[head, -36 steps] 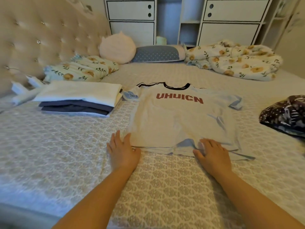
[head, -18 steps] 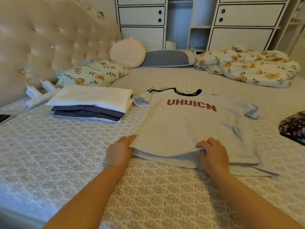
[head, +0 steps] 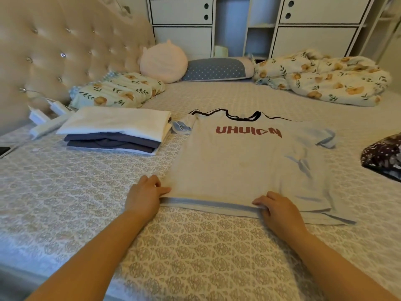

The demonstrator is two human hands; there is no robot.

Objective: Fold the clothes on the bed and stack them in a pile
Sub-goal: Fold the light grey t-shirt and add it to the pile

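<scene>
Item: pale T-shirt with dark red lettering and a black-trimmed neck, laid front-up on the patterned bedspread, hem toward me. Its left side was tucked under, so that edge ran straight; the right sleeve lay out flat.

My left hand sat at the near left corner of the hem, fingers curled and closed on the cloth, thumb on top. My right hand sat further along the same hem, fingers bent over the edge and gripping it, knuckles raised.

Item: pile of folded clothes, a white piece on top of dark ones, just beside the shirt on its left, not quite touching it.

Item: dark patterned garment, unfolded, at the right edge of the bed, apart from the shirt.

Item: floral pillow and round pink cushion by the tufted headboard; a crumpled floral quilt at the far right
</scene>
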